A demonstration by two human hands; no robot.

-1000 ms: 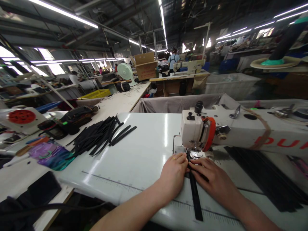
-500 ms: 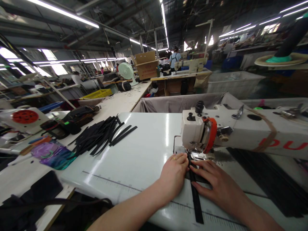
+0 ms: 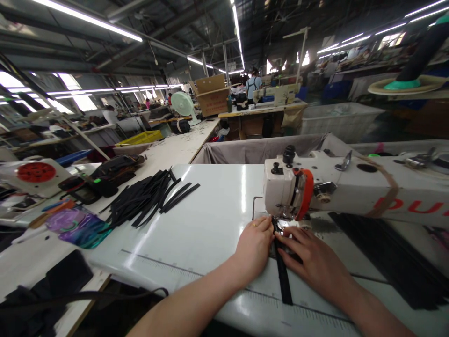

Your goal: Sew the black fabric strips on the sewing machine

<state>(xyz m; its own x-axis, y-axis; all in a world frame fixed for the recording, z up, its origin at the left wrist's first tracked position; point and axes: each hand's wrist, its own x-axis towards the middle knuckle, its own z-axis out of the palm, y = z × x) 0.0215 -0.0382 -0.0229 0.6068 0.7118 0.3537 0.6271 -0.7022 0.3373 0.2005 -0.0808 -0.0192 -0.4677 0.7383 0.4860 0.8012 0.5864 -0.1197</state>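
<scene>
A black fabric strip runs from under the needle area of a white sewing machine toward me across the pale table. My left hand is closed at the strip's left edge, its fingertips beside the presser foot. From the right, my right hand presses the strip with its fingertips, thumb and fingers somewhat apart. The needle and the strip's far end are hidden by the hands and the machine head. Left of the machine lies a pile of narrow black strips; wider black strips lie to the right.
A shiny purple and teal pouch and a dark jar sit at the left. Black fabric pieces lie at the lower left. Behind the table are a grey cloth-lined bin, a green fan, a cardboard box and a person.
The black strip has moved away from me, farther under the machine, so its near end sits higher in view. Both hands have shifted slightly forward with it.
</scene>
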